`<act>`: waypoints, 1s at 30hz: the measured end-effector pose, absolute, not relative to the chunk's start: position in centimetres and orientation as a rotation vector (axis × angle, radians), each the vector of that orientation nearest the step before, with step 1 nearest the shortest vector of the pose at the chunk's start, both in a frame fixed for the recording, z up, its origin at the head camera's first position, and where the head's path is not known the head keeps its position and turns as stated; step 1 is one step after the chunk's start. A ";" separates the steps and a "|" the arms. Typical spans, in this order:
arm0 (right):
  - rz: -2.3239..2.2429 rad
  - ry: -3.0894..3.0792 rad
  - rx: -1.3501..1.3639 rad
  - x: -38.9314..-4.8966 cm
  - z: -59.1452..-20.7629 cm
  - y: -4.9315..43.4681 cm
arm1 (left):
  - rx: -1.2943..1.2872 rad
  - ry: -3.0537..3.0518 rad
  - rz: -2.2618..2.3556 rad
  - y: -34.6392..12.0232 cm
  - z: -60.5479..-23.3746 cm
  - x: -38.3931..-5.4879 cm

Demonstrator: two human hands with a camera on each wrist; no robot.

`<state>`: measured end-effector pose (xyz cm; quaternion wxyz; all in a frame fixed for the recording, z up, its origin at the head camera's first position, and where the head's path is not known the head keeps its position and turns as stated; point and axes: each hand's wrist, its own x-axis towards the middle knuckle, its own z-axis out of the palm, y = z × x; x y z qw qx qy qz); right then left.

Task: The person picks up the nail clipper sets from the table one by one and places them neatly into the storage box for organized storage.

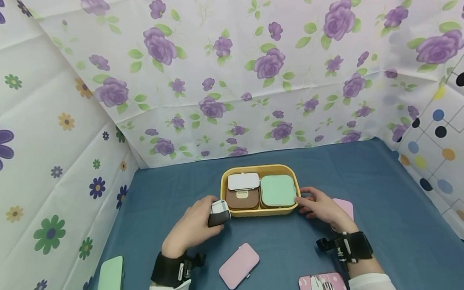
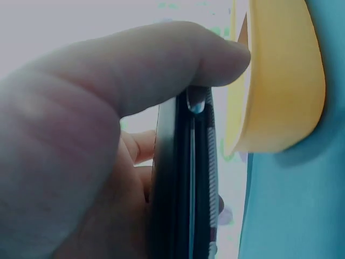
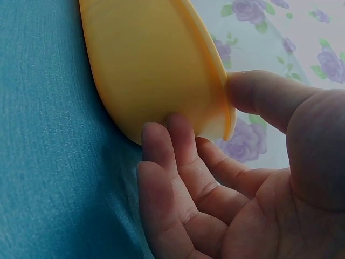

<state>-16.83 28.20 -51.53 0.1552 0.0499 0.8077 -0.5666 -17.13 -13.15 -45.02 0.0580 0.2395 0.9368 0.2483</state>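
My left hand [image 1: 194,223] grips a small black-and-white clasp case [image 1: 219,213] by the front left corner of a yellow bin [image 1: 243,213]. In the left wrist view, the case's dark edge with its metal seam and clasp [image 2: 196,102] shows under the thumb. My right hand [image 1: 320,208] holds the bin's right end, thumb at the rim and fingertips against the outer wall [image 3: 145,70]. Inside the bin, a white case [image 1: 243,181] lies over a brown case [image 1: 242,201] in the left half. A mint-green case [image 1: 278,190] tops the right half.
A pink case [image 1: 239,266] lies on the blue cloth [image 1: 172,185] between the arms. Another pink case [image 1: 344,207] is partly behind the right hand. A patterned pink case [image 1: 323,284] lies at the front, a green case [image 1: 110,279] far left. Flowered sheets [image 1: 214,77] wall the table.
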 end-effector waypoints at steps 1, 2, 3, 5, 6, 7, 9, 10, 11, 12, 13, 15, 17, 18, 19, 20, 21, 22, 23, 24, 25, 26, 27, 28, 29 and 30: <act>-1.618 2.315 0.139 -16.8 -51.5 28.2 | 0.746 2.838 0.749 -12.9 -45.0 -17.2; -1.616 2.315 0.144 -16.8 -51.5 28.2 | 0.767 2.837 0.746 -12.7 -45.0 -17.3; -1.615 2.316 0.148 -16.8 -51.5 28.2 | 0.792 2.836 0.738 -12.5 -44.9 -17.5; -1.610 2.317 0.152 -16.8 -51.6 28.2 | 0.831 2.834 0.723 -12.1 -44.9 -17.7; -1.606 2.320 0.146 -16.9 -51.6 28.2 | 0.850 2.831 0.718 -11.9 -44.8 -17.8; -1.606 2.322 0.145 -16.9 -51.7 28.2 | 0.864 2.829 0.716 -11.8 -44.8 -17.9; -1.612 2.322 0.147 -16.9 -51.7 28.2 | 0.885 2.825 0.714 -11.4 -44.8 -18.1; -1.613 2.322 0.144 -17.0 -51.7 28.2 | 0.888 2.823 0.714 -11.3 -44.7 -18.2; -1.611 2.323 0.137 -17.0 -51.7 28.2 | 0.890 2.821 0.713 -11.2 -44.8 -18.3; -1.612 2.323 0.140 -17.0 -51.7 28.2 | 0.889 2.820 0.713 -11.0 -44.8 -18.4; -1.614 2.321 0.148 -17.0 -51.7 28.2 | 0.887 2.819 0.711 -10.9 -44.8 -18.5; -1.615 2.318 0.157 -17.0 -51.7 28.1 | 0.885 2.815 0.703 -10.7 -44.8 -18.7; -1.614 2.318 0.154 -17.1 -51.6 28.2 | 0.885 2.810 0.692 -10.4 -44.9 -18.8; -1.617 2.316 0.162 -17.1 -51.6 28.2 | 0.886 2.808 0.686 -10.2 -44.9 -18.9; -1.618 2.316 0.157 -17.1 -51.6 28.2 | 0.889 2.805 0.682 -10.1 -44.9 -18.9; -1.619 2.317 0.153 -17.0 -51.6 28.2 | 0.896 2.807 0.678 -10.0 -44.9 -19.0; -1.616 2.318 0.142 -17.0 -51.6 28.2 | 0.901 2.808 0.668 -9.8 -45.0 -19.1; -1.618 2.317 0.146 -17.0 -51.6 28.2 | 0.908 2.813 0.660 -9.7 -45.0 -19.1; -1.618 2.317 0.147 -17.0 -51.6 28.2 | 0.916 2.819 0.648 -9.5 -45.0 -19.2; -1.620 2.315 0.152 -17.0 -51.6 28.1 | 0.926 2.828 0.636 -9.4 -45.1 -19.3; -1.618 2.316 0.144 -17.0 -51.6 28.1 | 0.936 2.838 0.623 -9.3 -45.1 -19.3; -1.617 2.317 0.142 -17.0 -51.6 28.1 | 0.946 2.847 0.611 -9.1 -45.1 -19.4; -1.620 2.314 0.148 -17.0 -51.6 28.1 | 0.951 2.855 0.595 -9.0 -45.2 -19.5; -1.622 2.314 0.150 -17.0 -51.6 28.1 | 0.957 2.865 0.584 -8.9 -45.2 -19.5; -1.624 2.313 0.151 -17.0 -51.6 28.1 | 0.959 2.873 0.570 -8.8 -45.2 -19.6; -1.624 2.312 0.149 -17.0 -51.6 28.2 | 0.960 2.880 0.566 -8.6 -45.2 -19.6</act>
